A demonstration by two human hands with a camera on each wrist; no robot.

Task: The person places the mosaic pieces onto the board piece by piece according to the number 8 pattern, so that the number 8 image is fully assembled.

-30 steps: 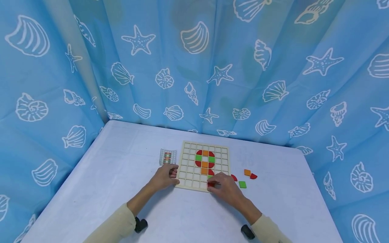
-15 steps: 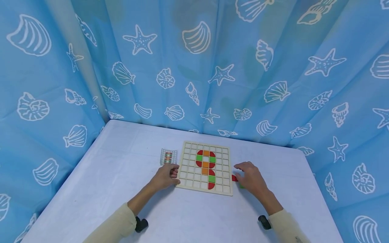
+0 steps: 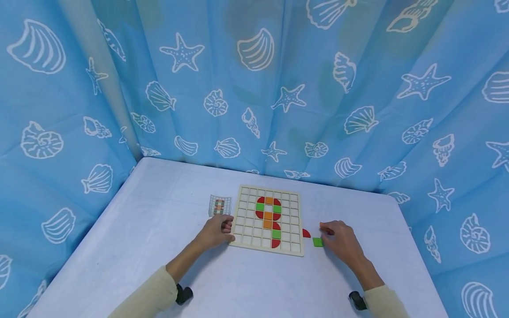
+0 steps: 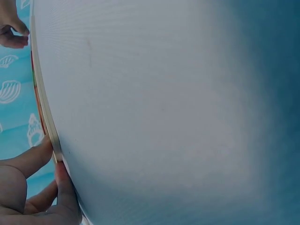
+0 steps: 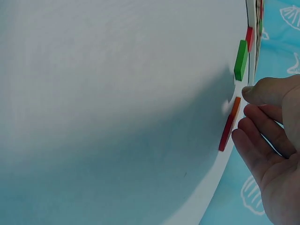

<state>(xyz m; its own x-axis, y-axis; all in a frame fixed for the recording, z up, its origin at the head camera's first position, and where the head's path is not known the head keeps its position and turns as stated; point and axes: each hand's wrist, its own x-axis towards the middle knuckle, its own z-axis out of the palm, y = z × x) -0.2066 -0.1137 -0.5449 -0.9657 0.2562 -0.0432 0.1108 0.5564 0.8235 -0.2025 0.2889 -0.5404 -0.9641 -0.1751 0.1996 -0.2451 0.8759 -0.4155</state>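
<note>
My left hand (image 3: 214, 232) grips the left edge of a pale wooden grid board (image 3: 295, 224), thumb and fingers at its near corner. Red quarter-circle, green square and orange square tiles on the board form a loop with a tail running toward me. Right of the board, my right hand (image 3: 345, 242) hovers over an orange square tile (image 5: 236, 106) and a red quarter-circle tile (image 5: 226, 133). In the right wrist view its fingers are apart and close to these tiles, which lie together on the table. A green square tile (image 3: 317, 242) lies just left of that hand.
Another red quarter-circle tile (image 3: 306, 233) lies at the board's right edge. A small printed pattern card (image 3: 212, 201) sits left of the board, behind my left hand. Blue shell-print curtains (image 3: 254, 88) stand around the white table (image 3: 159, 212).
My right hand has left the red tile at the bottom of the board's pattern and moved right to the loose tiles. The left hand stays at the board's edge.
</note>
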